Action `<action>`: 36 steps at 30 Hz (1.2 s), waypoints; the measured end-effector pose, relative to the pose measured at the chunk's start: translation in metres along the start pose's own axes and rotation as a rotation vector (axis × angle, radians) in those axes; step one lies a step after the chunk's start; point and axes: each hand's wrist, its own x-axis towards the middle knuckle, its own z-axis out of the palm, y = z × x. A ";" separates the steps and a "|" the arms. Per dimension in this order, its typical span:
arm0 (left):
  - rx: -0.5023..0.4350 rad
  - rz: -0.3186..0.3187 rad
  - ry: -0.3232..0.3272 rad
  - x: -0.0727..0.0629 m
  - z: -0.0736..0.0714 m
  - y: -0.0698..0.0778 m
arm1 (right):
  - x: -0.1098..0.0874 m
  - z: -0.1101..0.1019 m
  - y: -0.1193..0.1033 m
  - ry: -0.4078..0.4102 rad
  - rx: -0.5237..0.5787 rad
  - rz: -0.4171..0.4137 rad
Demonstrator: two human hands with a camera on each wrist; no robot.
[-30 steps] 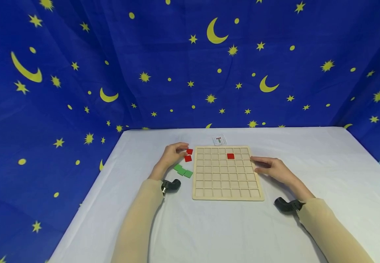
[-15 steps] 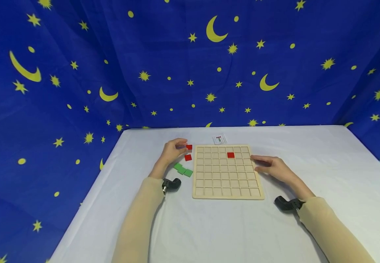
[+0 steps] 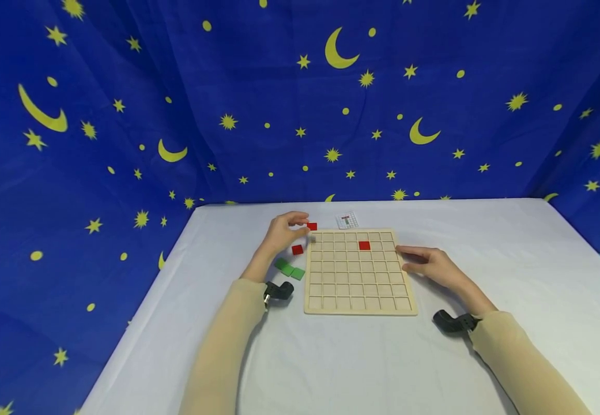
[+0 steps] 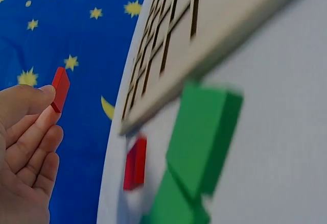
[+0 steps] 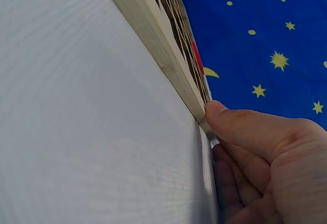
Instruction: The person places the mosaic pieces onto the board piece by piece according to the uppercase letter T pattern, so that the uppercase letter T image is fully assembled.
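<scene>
My left hand (image 3: 285, 231) pinches a red square tile (image 3: 312, 226) between thumb and fingers, raised near the back left corner of the wooden grid board (image 3: 351, 312). In the left wrist view the tile (image 4: 61, 90) stands on edge at the fingertips. Another red tile (image 3: 297, 249) lies on the table left of the board, and several green tiles (image 3: 285, 267) lie in front of it. One red tile (image 3: 364, 245) sits in a cell near the board's back. My right hand (image 3: 433, 268) touches the board's right edge with thumb and forefinger, fingers fairly straight.
A small card with a printed grid pattern (image 3: 347, 220) lies behind the board. White cloth covers the table (image 3: 351, 363). A blue curtain (image 3: 279, 98) with moons and stars hangs behind and at the sides.
My left hand has lifted a red tile from the table and carried it right and back toward the board's corner. The right hand stays at the board's edge.
</scene>
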 end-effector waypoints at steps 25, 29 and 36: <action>-0.042 0.019 -0.158 0.014 0.069 0.035 | 0.000 0.001 0.003 0.006 -0.011 0.003; -0.071 0.004 -0.158 0.013 0.075 0.035 | 0.000 0.002 0.004 0.009 -0.010 0.007; -0.039 0.022 -0.172 0.012 0.084 0.032 | 0.000 0.002 0.003 0.013 -0.016 0.004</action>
